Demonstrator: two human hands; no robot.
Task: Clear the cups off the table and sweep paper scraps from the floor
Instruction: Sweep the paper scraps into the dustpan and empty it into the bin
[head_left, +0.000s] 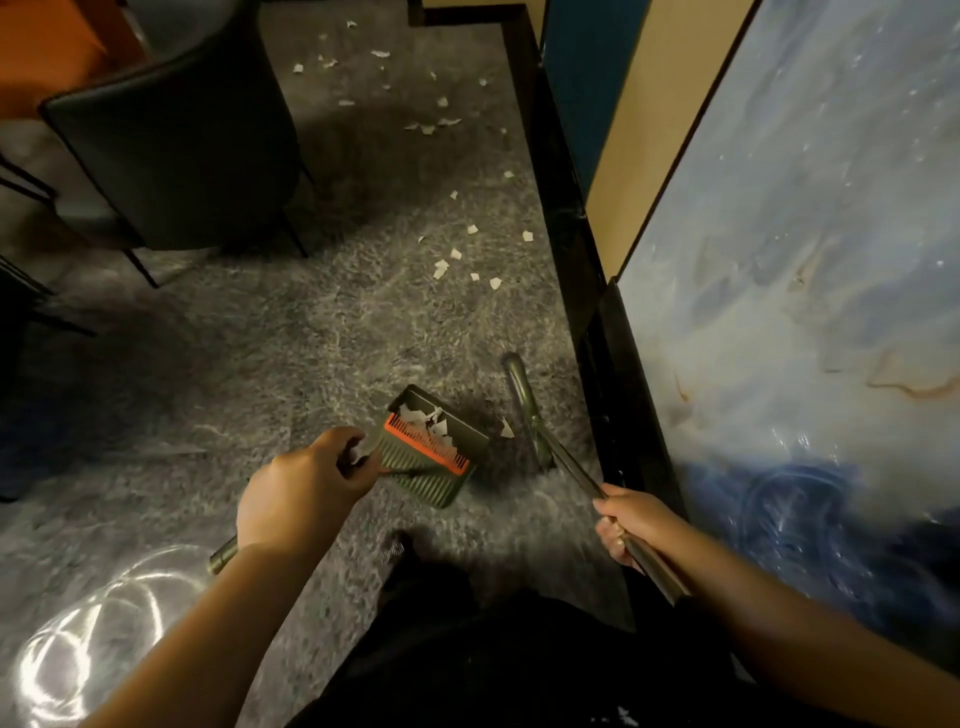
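chair: black leather-look chair (176, 130) on thin metal legs, far left
left hand: left hand (301, 493) curled round the dark dustpan handle
dustpan: olive-green plastic dustpan with orange comb edge (434, 449), centre floor, white scraps inside
scraps: white torn paper scraps (457, 260) strewn on grey carpet beyond the pan
broom: green broom with metal pole (530, 415), just right of the pan
right hand: right hand (631, 525) gripping the pole

Grey carpeted floor (270, 338) is being littered by paper scraps (441, 267); dustpan (434, 447) and chair (176, 140) are being borne.

Open carpet (322, 322) ahead lies between the chair (176, 145) and wall (566, 218).
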